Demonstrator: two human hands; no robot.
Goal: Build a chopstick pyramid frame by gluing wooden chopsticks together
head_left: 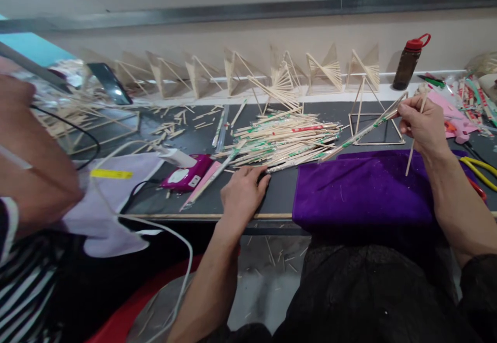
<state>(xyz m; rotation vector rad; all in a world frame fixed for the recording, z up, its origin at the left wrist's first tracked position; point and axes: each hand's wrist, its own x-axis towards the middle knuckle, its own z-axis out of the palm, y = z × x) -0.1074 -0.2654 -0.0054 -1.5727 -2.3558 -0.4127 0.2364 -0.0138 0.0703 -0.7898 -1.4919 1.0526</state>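
Note:
My right hand is raised above the right side of the table, fingers closed. It grips a bare wooden chopstick that points down, and a clear-wrapped chopstick packet slanting toward the pile. At the near edge of the pile of chopsticks, my left hand rests on the table, thumb and forefinger closed at the end of another wrapped packet. Many chopsticks in the pile are in clear wrappers with green print. Below my right hand lies a folded purple cloth.
Twisted stick frames line the wall. A stick pyramid stands behind the cloth. A bottle is back right; yellow-handled pliers lie far right. A magenta power box with cables sits left, beside another person's arm.

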